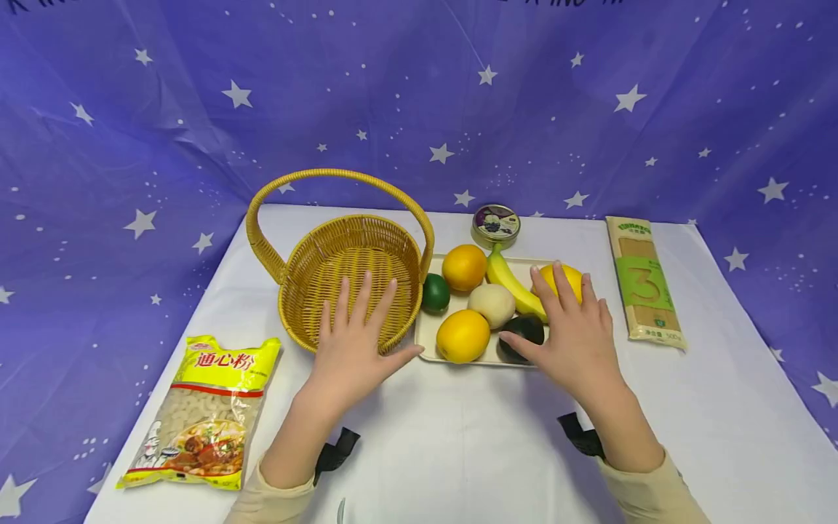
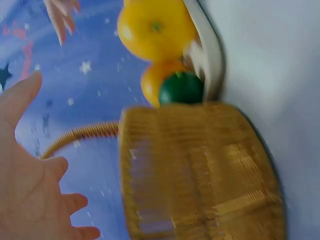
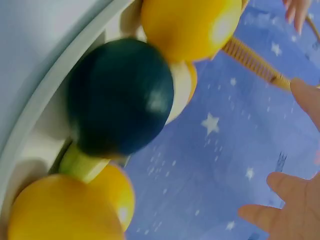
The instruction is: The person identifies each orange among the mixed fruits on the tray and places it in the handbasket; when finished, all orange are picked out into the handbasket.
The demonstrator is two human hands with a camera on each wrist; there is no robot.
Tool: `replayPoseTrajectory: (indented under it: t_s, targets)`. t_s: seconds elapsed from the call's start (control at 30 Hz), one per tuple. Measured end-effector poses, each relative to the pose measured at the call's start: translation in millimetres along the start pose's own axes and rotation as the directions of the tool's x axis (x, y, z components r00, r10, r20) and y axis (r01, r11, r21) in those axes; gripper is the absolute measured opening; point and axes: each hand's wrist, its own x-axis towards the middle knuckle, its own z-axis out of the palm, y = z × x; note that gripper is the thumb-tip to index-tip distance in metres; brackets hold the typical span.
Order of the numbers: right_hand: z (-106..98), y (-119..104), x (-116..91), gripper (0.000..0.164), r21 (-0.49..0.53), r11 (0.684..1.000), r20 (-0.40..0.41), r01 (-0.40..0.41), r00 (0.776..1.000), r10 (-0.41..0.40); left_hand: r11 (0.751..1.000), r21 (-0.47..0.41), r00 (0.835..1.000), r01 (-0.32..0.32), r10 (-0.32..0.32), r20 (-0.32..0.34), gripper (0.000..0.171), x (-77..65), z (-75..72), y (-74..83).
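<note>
My left hand (image 1: 353, 356) hovers over the front of a woven basket (image 1: 297, 295), fingers spread straight and nothing held. The basket has a tall arched handle and no contents show inside. My right hand (image 1: 579, 342) spreads its straight fingers above the right end of a cream tray (image 1: 428, 353), partly hiding a yellow fruit (image 1: 571, 276). On the tray lie a banana (image 1: 513, 285), an orange (image 1: 464, 267), a yellow-orange fruit (image 1: 463, 336), a pale round one (image 1: 492, 305), a small green one (image 1: 435, 293) and a dark, rounded fruit (image 1: 521, 336), which looms large in the right wrist view.
A bag of macaroni (image 1: 203, 415) lies at the left of the white table (image 1: 458, 451). A round tin (image 1: 495, 226) stands behind the tray. Flat at the right is a pack of dry noodles (image 1: 644, 284). Purple starry cloth hangs behind.
</note>
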Motion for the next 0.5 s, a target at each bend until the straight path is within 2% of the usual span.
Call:
replayPoseTrajectory:
  t_s: [0.13,0.27,0.37,0.5]
  targets:
    - [-4,16,-4,0.099,0.041,0.996,-0.009,-0.073,0.997,0.073,0.997,-0.046,0.997,0.057,-0.059,-0.056,0.095,-6.4,0.6,-20.5]
    - [-4,36,-7,0.099,0.100,0.987,-0.027,-0.123,0.992,0.126,0.986,-0.106,0.983,0.127,-0.139,-0.118,0.096,-10.0,4.5,-40.4]
    - [-2,50,-9,0.097,0.163,0.975,-0.035,-0.152,0.987,0.159,0.967,-0.177,0.968,0.182,-0.208,-0.143,0.097,-12.2,6.7,-53.8]
    - [3,66,-12,0.096,0.228,0.955,-0.017,-0.190,0.980,0.199,0.927,-0.279,0.948,0.251,-0.293,-0.121,0.101,-14.8,9.1,-68.0]
